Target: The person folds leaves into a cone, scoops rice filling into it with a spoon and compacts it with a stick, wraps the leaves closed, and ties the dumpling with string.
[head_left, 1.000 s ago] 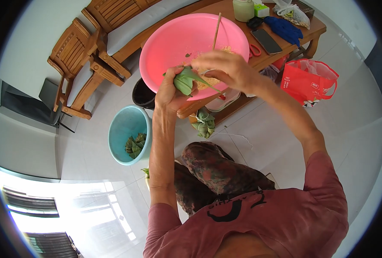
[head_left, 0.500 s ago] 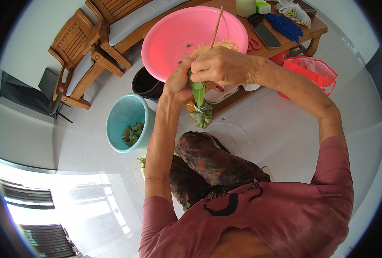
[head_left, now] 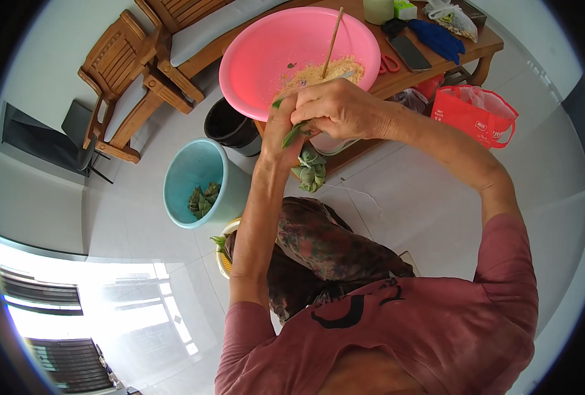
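My left hand [head_left: 283, 128] is closed around a folded green leaf [head_left: 295, 135] just in front of the pink basin's near rim. Over it, my right hand [head_left: 335, 108] pinches the same leaf with bent fingers, covering most of it. A pale-coloured tip shows above my right knuckles; what it is I cannot make out. Below my hands hang several tied leaf-wrapped dumplings [head_left: 311, 172], with white string trailing to the right. The pink basin [head_left: 253, 49] holds a yellowish grain mix [head_left: 338, 68] with a wooden stick [head_left: 332, 43] standing in it.
A light-blue bucket [head_left: 174, 178] with wrapped dumplings inside and a black bin [head_left: 223, 125] stand at left. A basket with leaves [head_left: 224, 263] is beside my leg. Red scissors [head_left: 389, 64], a phone [head_left: 409, 52] and a blue cloth [head_left: 437, 41] lie on the table. A red bag [head_left: 467, 115] stands right.
Both hands have turned and shifted slightly right. The leaf that hung down below my right fingers is now folded up within my hands, and less of it shows.
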